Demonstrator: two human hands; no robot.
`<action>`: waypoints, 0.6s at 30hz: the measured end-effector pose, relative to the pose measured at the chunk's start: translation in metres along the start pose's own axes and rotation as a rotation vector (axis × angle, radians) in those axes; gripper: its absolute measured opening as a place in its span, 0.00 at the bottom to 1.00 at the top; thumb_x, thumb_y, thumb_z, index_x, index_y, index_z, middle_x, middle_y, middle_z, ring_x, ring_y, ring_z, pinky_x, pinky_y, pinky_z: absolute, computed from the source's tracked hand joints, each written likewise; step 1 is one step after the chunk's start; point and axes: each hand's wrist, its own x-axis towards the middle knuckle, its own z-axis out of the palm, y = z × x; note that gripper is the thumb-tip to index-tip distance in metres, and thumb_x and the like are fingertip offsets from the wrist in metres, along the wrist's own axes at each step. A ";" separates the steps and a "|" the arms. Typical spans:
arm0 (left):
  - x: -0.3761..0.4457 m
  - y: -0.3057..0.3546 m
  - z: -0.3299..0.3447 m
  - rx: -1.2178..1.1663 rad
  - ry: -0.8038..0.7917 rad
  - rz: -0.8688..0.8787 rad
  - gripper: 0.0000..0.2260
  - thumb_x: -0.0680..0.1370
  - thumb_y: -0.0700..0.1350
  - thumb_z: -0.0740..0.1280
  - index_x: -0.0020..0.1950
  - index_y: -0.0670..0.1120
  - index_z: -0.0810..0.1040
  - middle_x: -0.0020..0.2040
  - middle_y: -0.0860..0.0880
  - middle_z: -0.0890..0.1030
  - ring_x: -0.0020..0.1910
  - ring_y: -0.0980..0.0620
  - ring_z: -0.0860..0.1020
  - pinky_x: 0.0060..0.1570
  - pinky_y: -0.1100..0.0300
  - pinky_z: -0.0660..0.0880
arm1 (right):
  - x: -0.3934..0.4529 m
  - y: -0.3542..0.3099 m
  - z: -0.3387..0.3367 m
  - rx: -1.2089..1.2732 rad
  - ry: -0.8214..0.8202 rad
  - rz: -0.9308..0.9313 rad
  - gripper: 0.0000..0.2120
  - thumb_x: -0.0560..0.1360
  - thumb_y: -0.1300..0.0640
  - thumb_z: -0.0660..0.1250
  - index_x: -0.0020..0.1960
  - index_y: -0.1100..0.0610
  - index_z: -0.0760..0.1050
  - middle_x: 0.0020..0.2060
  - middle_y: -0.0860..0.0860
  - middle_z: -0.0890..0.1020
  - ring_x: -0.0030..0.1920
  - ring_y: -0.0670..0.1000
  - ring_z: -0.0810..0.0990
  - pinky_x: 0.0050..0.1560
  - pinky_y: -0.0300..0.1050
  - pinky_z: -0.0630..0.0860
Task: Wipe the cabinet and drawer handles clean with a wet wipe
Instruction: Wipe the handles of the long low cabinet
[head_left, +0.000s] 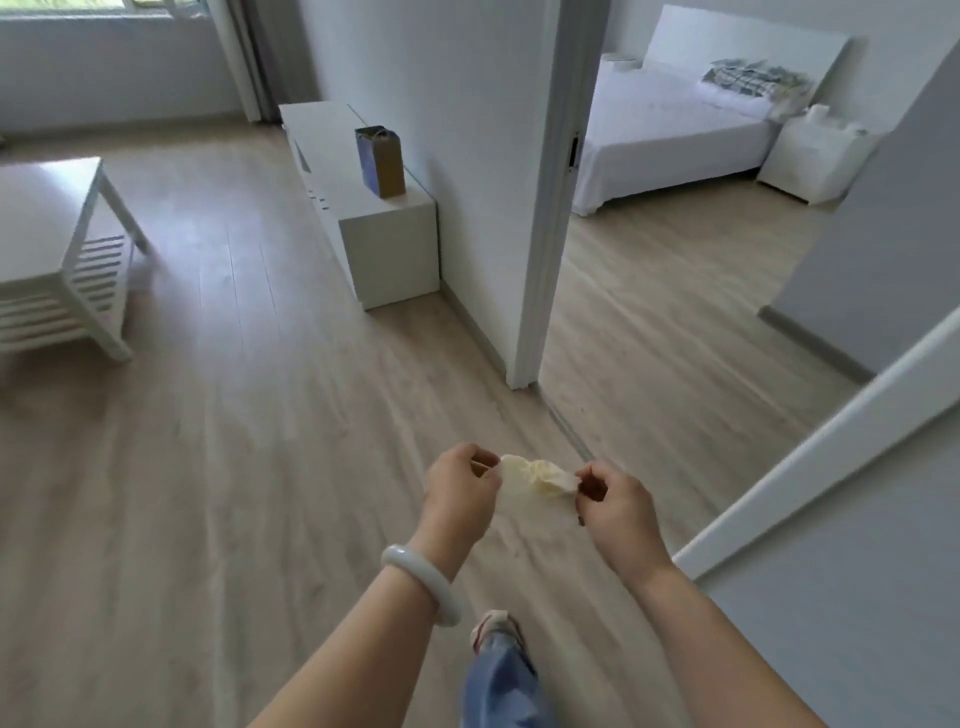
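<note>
We hold the wet wipe (535, 480) out in front of us at the near centre of the scene, above the wooden floor (234, 467), stretched between both hands. Our left hand (460, 486) pinches its left edge between thumb and curled fingers, and our right hand (615, 501) pinches the right edge the same way, with the bunched middle sagging slightly between them. We judge the wipe to be very light, limp and damp, so it will crumple or fold on itself unless we keep some tension across it; it probably tears if we pull hard at the corners. Holding it by opposite edges suits opening it out, and for wiping we would do better to fold it over the fingertips so it wraps round a handle. The low white cabinet (384, 244) stands well apart from us, far and to the left against the wall, with a paper bag (382, 161) on top; its handles are too small to make out. No wiping has begun here.
</note>
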 end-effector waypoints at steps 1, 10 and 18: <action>0.020 -0.001 -0.009 -0.067 0.011 -0.019 0.03 0.76 0.44 0.68 0.48 0.49 0.80 0.43 0.49 0.81 0.39 0.52 0.79 0.32 0.60 0.74 | 0.022 -0.006 0.014 0.051 -0.035 0.036 0.12 0.71 0.66 0.68 0.36 0.51 0.76 0.29 0.46 0.79 0.32 0.43 0.76 0.34 0.33 0.72; 0.229 0.009 -0.114 -0.338 0.081 -0.094 0.07 0.75 0.41 0.70 0.47 0.52 0.84 0.40 0.47 0.85 0.42 0.48 0.82 0.51 0.47 0.78 | 0.252 -0.096 0.166 0.562 -0.366 0.368 0.07 0.79 0.59 0.63 0.49 0.62 0.78 0.40 0.57 0.81 0.41 0.55 0.79 0.39 0.50 0.79; 0.406 -0.001 -0.240 -0.348 0.274 -0.174 0.05 0.75 0.44 0.69 0.45 0.53 0.84 0.38 0.49 0.84 0.40 0.49 0.82 0.46 0.52 0.78 | 0.416 -0.200 0.309 0.409 -0.556 0.216 0.06 0.73 0.69 0.68 0.49 0.63 0.78 0.41 0.60 0.81 0.39 0.54 0.80 0.41 0.46 0.78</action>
